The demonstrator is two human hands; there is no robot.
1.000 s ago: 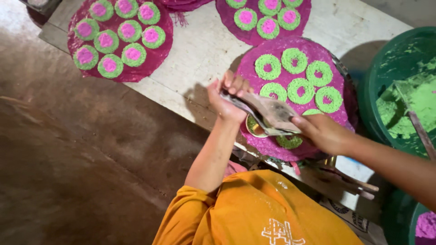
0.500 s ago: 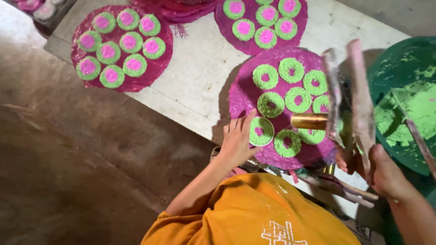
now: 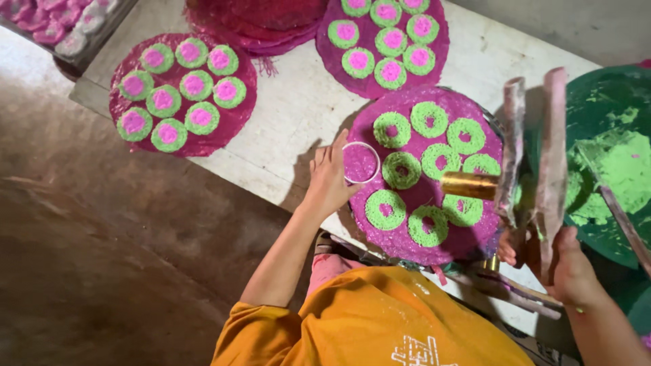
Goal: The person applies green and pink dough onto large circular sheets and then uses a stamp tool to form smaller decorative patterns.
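My left hand (image 3: 330,181) rests on the white table at the left edge of a round purple tray (image 3: 475,240), its fingers on the rim of a small round cup (image 3: 360,163) filled with pink powder. Several green powder rings (image 3: 385,209) with pink centres lie on that tray. My right hand (image 3: 568,270) is to the right of the tray and grips a long two-armed tool (image 3: 550,156), stained pink, held upright. A gold cylinder mould (image 3: 468,185) sticks out sideways from the tool over the tray's right side.
A green tub (image 3: 610,102) holding green powder (image 3: 624,169) stands at the right. Two more purple trays of green-and-pink discs (image 3: 183,95) (image 3: 383,41) lie on the white table (image 3: 291,115), with stacked red trays (image 3: 264,20) at the back. Brown floor (image 3: 102,257) spreads to the left.
My right hand lifted the tool off the tray and swung it up to the right. My left hand let go of the tool and moved left to the small pink-filled cup.
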